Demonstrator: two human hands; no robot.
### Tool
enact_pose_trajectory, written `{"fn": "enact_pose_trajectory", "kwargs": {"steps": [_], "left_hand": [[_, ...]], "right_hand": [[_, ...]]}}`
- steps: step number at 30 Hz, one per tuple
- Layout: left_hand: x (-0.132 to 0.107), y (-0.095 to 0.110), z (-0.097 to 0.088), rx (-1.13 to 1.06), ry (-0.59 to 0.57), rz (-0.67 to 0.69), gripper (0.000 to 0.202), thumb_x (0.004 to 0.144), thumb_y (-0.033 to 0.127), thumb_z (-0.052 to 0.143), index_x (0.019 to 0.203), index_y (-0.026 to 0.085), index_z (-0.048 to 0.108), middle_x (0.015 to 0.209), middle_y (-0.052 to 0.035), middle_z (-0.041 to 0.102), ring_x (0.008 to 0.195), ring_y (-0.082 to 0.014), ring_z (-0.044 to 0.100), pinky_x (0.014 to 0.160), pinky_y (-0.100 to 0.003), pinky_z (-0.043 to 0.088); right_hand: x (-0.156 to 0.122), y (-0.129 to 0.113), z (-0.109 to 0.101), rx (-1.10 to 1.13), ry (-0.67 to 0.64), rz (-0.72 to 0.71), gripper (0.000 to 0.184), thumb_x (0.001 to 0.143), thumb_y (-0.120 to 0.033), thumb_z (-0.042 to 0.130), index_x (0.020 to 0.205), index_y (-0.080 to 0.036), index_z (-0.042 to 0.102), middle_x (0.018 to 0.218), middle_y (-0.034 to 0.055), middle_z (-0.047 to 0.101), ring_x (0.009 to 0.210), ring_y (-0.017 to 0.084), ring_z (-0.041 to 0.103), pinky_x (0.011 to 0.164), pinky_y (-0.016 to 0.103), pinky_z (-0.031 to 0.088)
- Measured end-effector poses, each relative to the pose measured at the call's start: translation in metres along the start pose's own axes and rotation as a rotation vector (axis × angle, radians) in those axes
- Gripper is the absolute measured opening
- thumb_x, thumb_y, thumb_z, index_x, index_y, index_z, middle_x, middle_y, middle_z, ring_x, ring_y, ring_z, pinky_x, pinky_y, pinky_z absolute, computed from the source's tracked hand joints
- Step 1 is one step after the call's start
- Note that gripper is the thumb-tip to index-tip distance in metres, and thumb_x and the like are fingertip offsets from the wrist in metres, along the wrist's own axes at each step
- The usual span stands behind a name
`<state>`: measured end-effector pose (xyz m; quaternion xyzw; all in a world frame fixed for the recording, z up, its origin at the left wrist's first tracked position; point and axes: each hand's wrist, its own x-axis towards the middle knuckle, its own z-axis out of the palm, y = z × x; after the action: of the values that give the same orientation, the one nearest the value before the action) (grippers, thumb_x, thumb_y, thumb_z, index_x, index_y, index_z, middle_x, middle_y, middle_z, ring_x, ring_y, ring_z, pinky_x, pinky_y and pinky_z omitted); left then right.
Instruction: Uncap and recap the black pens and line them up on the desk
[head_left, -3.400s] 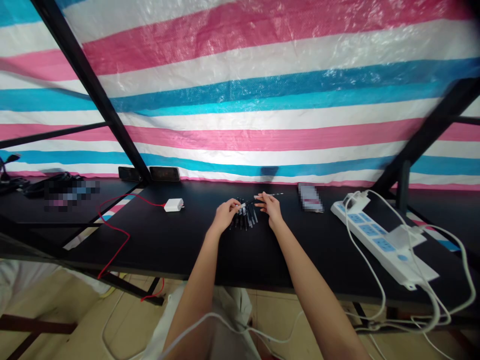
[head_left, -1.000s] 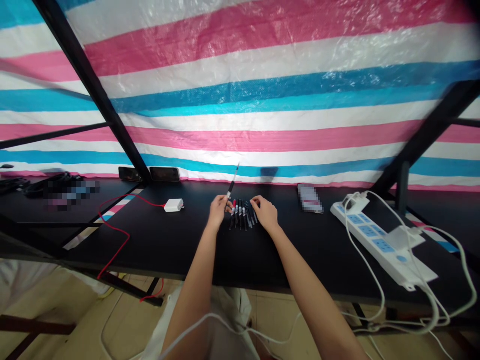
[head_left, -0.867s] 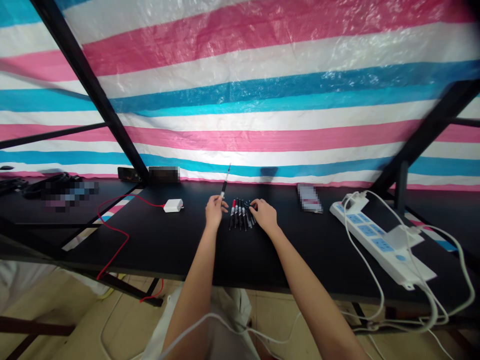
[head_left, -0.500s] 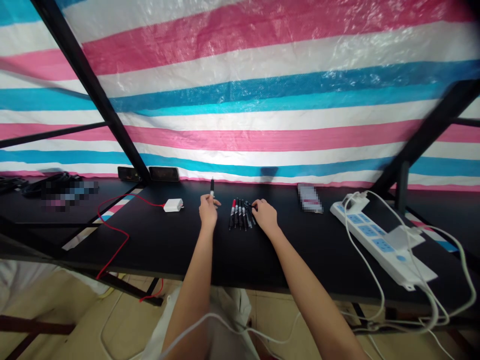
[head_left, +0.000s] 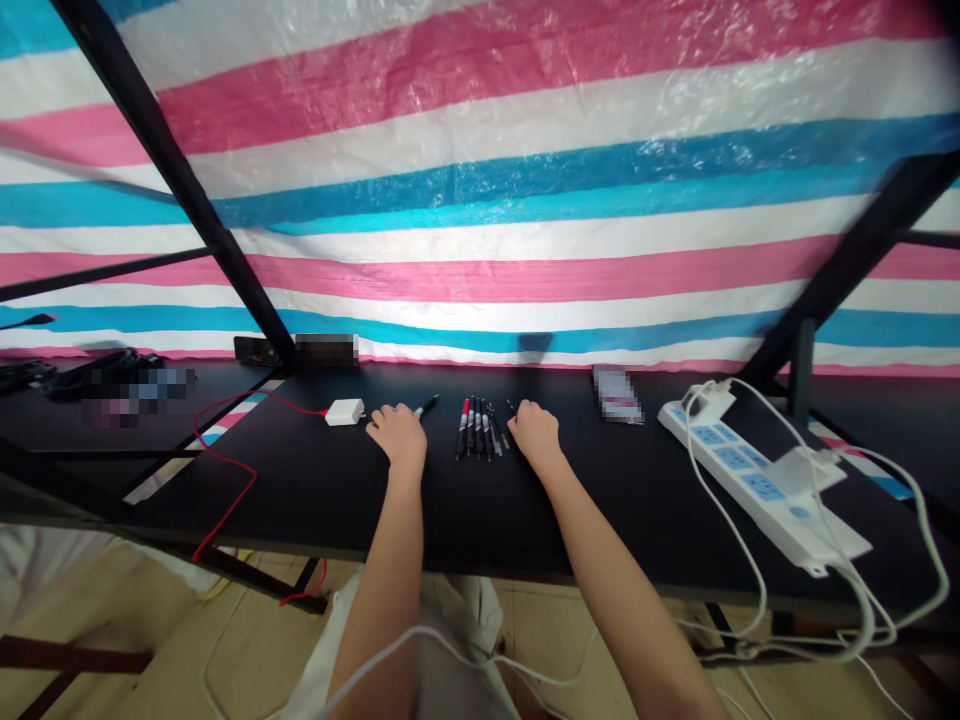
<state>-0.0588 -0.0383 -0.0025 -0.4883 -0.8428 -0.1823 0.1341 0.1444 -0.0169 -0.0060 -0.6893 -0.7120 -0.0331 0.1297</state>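
Note:
A row of several pens, one with a red cap, lies side by side on the black table. My left hand rests knuckles-up on the table to the left of the row, fingers curled round a black pen whose tip sticks out to the upper right. My right hand sits just right of the row, fingers curled; a dark pen end shows at its fingertips.
A white charger with a red cable lies left of my left hand. A white power strip with white cords sits at the right. A small blurred packet lies behind my right hand. Black frame bars cross both sides.
My left hand lifted one pen out of the row, carried it leftward and lowered it to the table. The right hand stayed at the row's right edge.

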Motion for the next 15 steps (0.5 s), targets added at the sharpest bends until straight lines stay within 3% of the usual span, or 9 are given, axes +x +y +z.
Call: {"fn": "enact_pose_trajectory", "kwargs": {"steps": [5, 10, 15], "left_hand": [[-0.003, 0.013, -0.004, -0.127, 0.021, 0.14, 0.021, 0.081, 0.028, 0.046, 0.098, 0.02, 0.054, 0.104, -0.0103, 0.052, 0.099, -0.0268, 0.044, 0.081, -0.038, 0.034], [-0.008, 0.026, 0.0, -0.209, -0.145, 0.358, 0.02, 0.084, 0.035, 0.041, 0.088, 0.021, 0.055, 0.094, -0.0069, 0.056, 0.094, -0.0237, 0.047, 0.081, -0.037, 0.034], [-0.009, 0.025, 0.004, -0.161, -0.241, 0.397, 0.017, 0.081, 0.032, 0.046, 0.091, 0.021, 0.054, 0.094, -0.0063, 0.057, 0.093, -0.0235, 0.05, 0.078, -0.036, 0.034]], "right_hand": [[0.0, 0.001, 0.0, 0.032, -0.007, 0.0, 0.021, 0.082, -0.023, 0.042, 0.091, -0.011, 0.057, 0.091, 0.0139, 0.06, 0.081, 0.022, 0.062, 0.067, 0.028, 0.043], [0.001, -0.002, 0.0, 0.078, -0.063, -0.003, 0.03, 0.086, -0.03, 0.037, 0.087, -0.014, 0.062, 0.089, 0.0119, 0.063, 0.082, 0.023, 0.061, 0.068, 0.029, 0.043], [0.002, -0.004, -0.002, 0.161, -0.108, 0.043, 0.036, 0.087, -0.038, 0.035, 0.086, -0.018, 0.065, 0.084, 0.0099, 0.064, 0.081, 0.022, 0.061, 0.068, 0.029, 0.042]]}}
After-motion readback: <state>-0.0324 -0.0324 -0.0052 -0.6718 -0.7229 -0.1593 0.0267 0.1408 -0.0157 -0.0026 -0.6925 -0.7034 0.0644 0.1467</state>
